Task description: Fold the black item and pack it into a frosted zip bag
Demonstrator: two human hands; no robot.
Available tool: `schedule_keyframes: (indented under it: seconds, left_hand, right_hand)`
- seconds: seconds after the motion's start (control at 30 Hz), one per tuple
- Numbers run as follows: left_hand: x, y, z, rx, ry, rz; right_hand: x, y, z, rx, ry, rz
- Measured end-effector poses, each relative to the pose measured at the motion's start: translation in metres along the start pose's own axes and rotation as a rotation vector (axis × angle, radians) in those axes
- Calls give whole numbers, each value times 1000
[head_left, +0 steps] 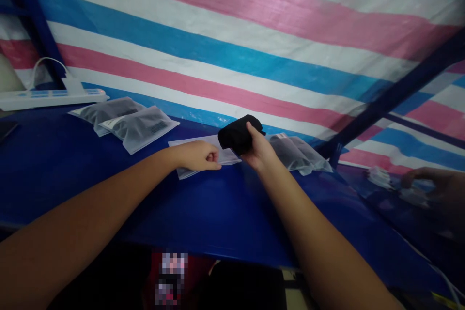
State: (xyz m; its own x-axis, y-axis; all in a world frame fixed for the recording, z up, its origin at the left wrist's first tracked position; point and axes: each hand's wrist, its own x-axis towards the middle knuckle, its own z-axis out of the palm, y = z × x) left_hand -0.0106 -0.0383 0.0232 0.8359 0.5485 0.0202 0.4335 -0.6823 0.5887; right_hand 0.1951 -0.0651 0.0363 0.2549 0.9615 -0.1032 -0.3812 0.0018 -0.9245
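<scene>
My right hand [259, 151] grips a folded black cloth bundle [238, 135] just above the blue table [225, 213]. My left hand [199, 156] pinches the edge of an empty frosted plastic bag [207, 157] that lies flat on the table, its open end turned toward the black bundle. The two hands are close together, with the bundle at the bag's mouth.
Two filled frosted bags [123, 123] lie at the back left, others [300, 152] just right of my right hand. A white power strip [51, 97] sits far left. A striped tarp [232, 34] backs the table. Another person's hand [428, 177] works at the right.
</scene>
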Motion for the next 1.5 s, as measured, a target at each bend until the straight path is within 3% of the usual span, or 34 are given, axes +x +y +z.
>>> schedule_keyframes:
  seconds: [0.33,0.5,0.57,0.73,0.87,1.07,1.37,1.5]
  left_hand:
    - [1,-5,0,-67,20,-44]
    - [0,3,1,9,31,-36]
    - [0,8,2,75,75,-31]
    - [2,7,6,196,312,-66]
    - [3,-4,6,112,417,-76]
    - [6,-15,1,4,498,-50]
    - [11,-18,-15,-424,604,-268]
    - [10,-17,-17,-548,667,-247]
  right_hand:
    - [-1,0,2,-58,-31,-32]
    - [-7,-2,6,-46,-28,29]
    - [-10,-3,9,-21,-46,28]
    - [-15,-4,13,-42,-77,-7]
    - [-18,-5,13,-171,-162,4]
    - [-28,-3,15,-280,-257,136]
    - [-35,-7,13,-444,-310,105]
    - [-35,-8,13,-554,-332,32]
